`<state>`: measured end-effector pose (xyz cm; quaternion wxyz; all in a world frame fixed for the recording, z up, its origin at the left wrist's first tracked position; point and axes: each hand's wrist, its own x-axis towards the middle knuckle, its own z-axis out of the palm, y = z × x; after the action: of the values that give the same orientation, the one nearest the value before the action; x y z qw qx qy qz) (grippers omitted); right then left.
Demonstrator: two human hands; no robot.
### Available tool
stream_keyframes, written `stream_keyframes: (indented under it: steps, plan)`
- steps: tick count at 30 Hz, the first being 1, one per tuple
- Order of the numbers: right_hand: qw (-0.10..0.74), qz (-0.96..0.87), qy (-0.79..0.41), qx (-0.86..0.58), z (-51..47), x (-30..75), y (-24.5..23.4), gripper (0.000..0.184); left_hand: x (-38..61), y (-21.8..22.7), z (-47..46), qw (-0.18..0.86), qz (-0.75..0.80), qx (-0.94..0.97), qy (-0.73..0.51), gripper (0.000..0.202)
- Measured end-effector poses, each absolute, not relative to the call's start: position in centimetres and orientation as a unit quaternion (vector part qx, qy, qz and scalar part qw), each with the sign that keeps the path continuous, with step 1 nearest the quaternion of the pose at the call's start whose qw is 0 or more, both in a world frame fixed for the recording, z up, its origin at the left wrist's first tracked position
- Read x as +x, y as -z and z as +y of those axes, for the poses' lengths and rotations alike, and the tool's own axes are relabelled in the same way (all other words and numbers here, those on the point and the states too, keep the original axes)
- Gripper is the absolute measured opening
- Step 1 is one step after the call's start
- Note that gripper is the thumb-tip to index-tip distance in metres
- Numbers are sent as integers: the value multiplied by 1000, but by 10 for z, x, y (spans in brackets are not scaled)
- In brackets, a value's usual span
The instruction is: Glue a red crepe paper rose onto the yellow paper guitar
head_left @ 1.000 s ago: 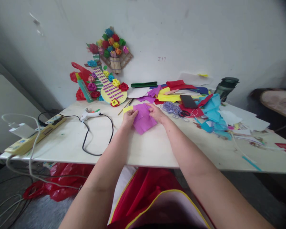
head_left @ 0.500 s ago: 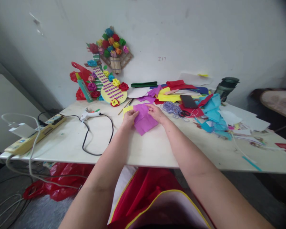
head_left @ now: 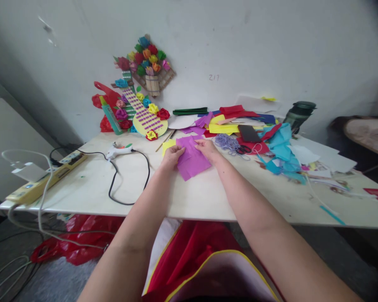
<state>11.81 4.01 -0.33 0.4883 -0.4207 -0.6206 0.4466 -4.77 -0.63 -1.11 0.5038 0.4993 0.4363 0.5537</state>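
Between my two hands is a purple sheet of crepe paper (head_left: 193, 164), creased and lying low over the table. My left hand (head_left: 172, 156) pinches its left edge, thumb on top. At its upper right, my right hand (head_left: 207, 149) grips the paper between thumb and fingers. A piece of yellow paper (head_left: 168, 145) shows just behind my left hand, partly covered by the purple sheet. Whether the purple paper is one layer or more I cannot tell.
A white glue gun (head_left: 119, 151) with a black cord lies left, near a yellow power strip (head_left: 47, 180). Behind are paper-flower crafts (head_left: 148, 115) and a glue bottle (head_left: 111, 119). To the right sit purple yarn (head_left: 227, 142), scissors (head_left: 244, 149), a phone (head_left: 248, 134) and blue crepe paper (head_left: 280, 149).
The purple paper's lower part has spread wider and flatter, its lower right corner shifting slightly right. Both hands keep their grip in nearly the same place.
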Motion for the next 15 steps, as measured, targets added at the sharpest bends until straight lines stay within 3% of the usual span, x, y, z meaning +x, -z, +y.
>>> stream_keyframes:
  steps: [9,15]
  plan:
    - [512,-590,-484,-394,34,117,0,29,-49,10,-5,490,449,491,-563,30]
    - [469,-618,-488,-400,29,121,-3,34,-48,6,-8,485,457,477,-573,25]
